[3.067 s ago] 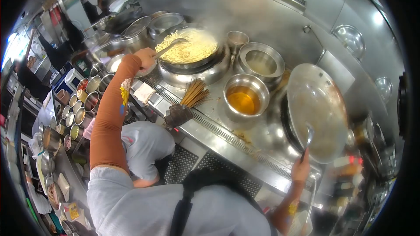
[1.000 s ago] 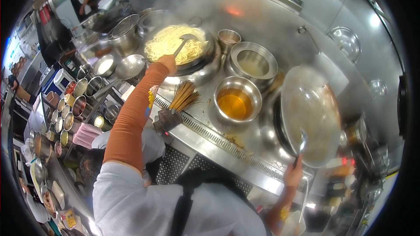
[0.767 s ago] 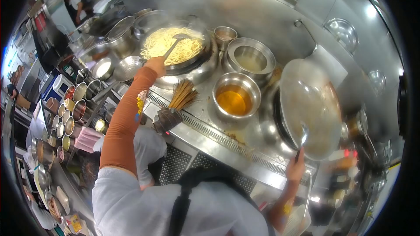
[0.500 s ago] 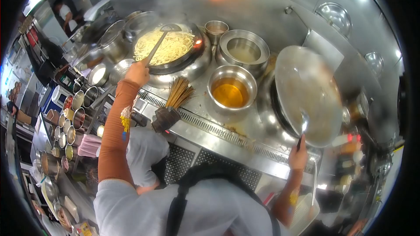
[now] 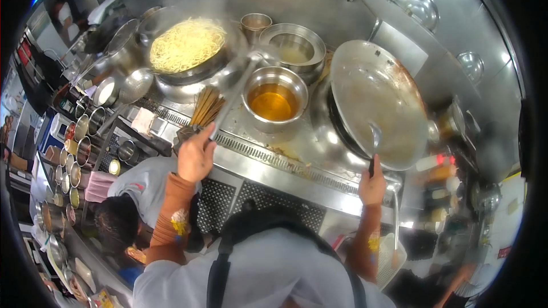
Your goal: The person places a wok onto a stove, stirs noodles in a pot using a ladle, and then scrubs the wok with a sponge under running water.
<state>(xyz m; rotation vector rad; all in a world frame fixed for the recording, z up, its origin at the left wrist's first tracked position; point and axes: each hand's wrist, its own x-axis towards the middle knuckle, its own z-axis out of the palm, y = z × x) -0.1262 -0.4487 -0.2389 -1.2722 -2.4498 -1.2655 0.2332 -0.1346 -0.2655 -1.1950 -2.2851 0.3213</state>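
Observation:
My left hand [image 5: 196,153] is closed round the long handle of a wok spatula [image 5: 235,98]. The spatula's blurred head hangs near the rims of a steel pot of amber liquid [image 5: 273,105] and a pot of cloudy liquid [image 5: 294,52]. My right hand [image 5: 372,183] grips the black handle of a metal ladle [image 5: 374,136], whose bowl is against the inside of a large wok [image 5: 374,88]. That wok is tilted up on its burner, its inside wet and brown-stained. At the left, steaming yellow noodles [image 5: 187,44] fill another wok.
A bamboo brush [image 5: 206,107] stands by the stove's front grate [image 5: 260,149]. A strainer [image 5: 136,85] and several small pots line the left side. Another person [image 5: 140,194] bends down close to my left arm. Bottles [image 5: 436,162] stand at the right.
My left hand has drawn the spatula off the noodles, back and rightward to beside the amber-liquid pot. My right hand keeps the ladle at the tilted wok. The other person's head has come into view.

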